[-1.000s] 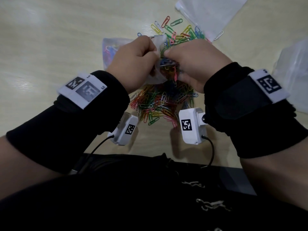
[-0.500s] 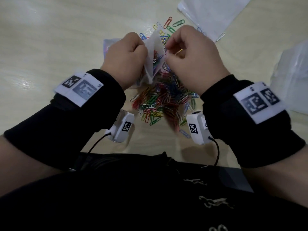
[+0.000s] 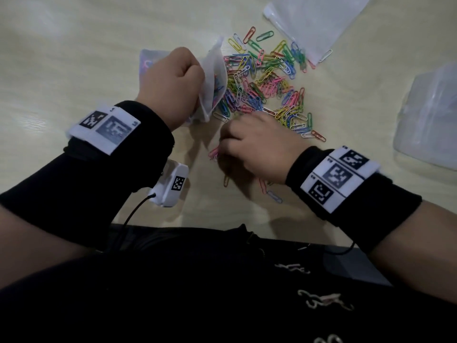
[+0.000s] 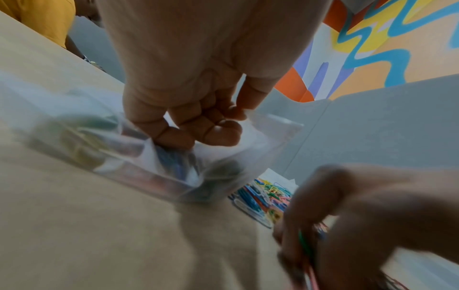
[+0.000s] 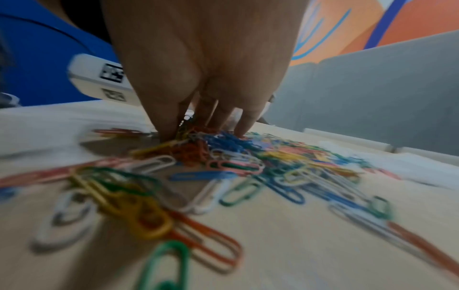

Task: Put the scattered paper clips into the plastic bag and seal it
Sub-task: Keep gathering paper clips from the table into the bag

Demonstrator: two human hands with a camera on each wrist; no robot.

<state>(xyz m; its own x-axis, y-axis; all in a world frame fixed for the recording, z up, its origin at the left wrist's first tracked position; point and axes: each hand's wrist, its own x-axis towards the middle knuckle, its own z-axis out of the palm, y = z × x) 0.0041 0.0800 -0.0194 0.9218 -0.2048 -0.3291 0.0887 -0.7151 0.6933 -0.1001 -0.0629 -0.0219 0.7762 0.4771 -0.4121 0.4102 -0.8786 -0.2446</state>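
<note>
Left hand (image 3: 173, 82) holds the bag (image 3: 214, 78) open.
Only the right wrist view shows the right hand (image 5: 198, 125) fingertips pinching paper clips (image 3: 267, 78) on the table (image 3: 74, 58).

Scattered over the counter (image 3: 74, 58): paper clips (image 3: 267, 80), heaped at centre. At 9 o'clock of the heap, plastic bag (image 3: 212, 78) gripped in left hand (image 3: 170, 82), some clips inside. At 6 o'clock, right hand (image 3: 257, 147) down on clips. At 1 o'clock, second bag (image 3: 316, 21); at 3 o'clock, third bag (image 3: 430, 115).
</note>
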